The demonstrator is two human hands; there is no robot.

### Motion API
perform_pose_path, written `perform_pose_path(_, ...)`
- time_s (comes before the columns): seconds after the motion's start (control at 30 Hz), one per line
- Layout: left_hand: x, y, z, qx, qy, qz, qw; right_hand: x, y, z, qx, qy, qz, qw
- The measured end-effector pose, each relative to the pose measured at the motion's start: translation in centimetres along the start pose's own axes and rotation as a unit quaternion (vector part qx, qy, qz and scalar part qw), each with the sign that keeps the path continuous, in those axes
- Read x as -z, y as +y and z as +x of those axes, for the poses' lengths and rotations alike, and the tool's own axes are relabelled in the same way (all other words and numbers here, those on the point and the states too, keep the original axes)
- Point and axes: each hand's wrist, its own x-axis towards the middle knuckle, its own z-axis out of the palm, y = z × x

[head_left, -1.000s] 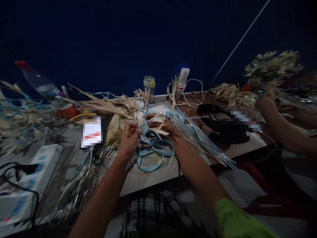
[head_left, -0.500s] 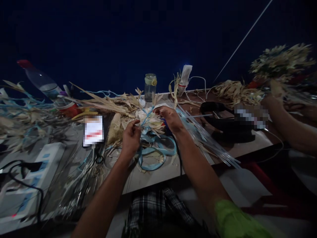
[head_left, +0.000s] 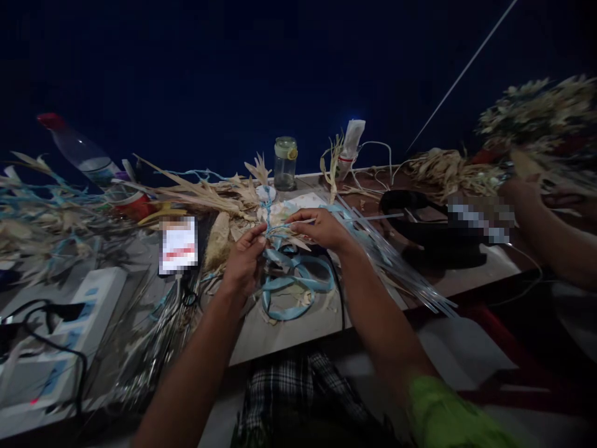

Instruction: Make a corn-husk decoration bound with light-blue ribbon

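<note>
My left hand (head_left: 245,258) is closed in a pinch on the lower end of a blue-wrapped stem (head_left: 267,211). The stem stands nearly upright, with pale dried leaves (head_left: 259,169) at its top. Just to the right, my right hand (head_left: 321,227) has its fingertips pressed together on a thin pale strand (head_left: 282,229) that runs toward the left fingers; its exact kind is hard to make out. Below both hands, a loose blue ribbon (head_left: 286,314) lies in loops on the table (head_left: 275,345).
A lidded bottle (head_left: 285,165) stands behind the hands. Clear thin rods (head_left: 410,283) and a black object (head_left: 438,230) lie to the right, near another person's hand (head_left: 525,196). On the left are a phone (head_left: 178,249), a power strip (head_left: 81,330) and a tilted bottle (head_left: 77,149).
The blue-wrapped stem has swung from leaning right to nearly upright. My right hand has moved slightly down, its fingers now pointing left at the strand beside my left fingertips.
</note>
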Motion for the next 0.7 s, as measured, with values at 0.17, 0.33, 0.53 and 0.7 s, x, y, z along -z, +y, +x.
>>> perform_pose_path(0.17, -0.3, 0.3, -0.3, 0.032, -0.054, -0.044, 0.997, 0.8, 1.6, 0.5, -0.056, -0.056, 0.077, 0.994)
perform_pose_path(0.33, -0.1, -0.1, -0.4, 0.038, -0.098, -0.014, 0.994, 1.4, 2.4, 0.7, -0.044, -0.114, 0.086, 0.989)
perform_pose_path(0.53, 0.2, -0.6, -0.1, 0.053, -0.113, 0.04, 0.991, 1.1, 2.3, 0.6, -0.058, -0.155, 0.117, 0.979)
perform_pose_path(0.7, 0.2, -0.7, -0.1, 0.048, -0.114, 0.038, 0.992, 0.0, 2.7, 0.9, -0.084, -0.106, 0.196, 0.971)
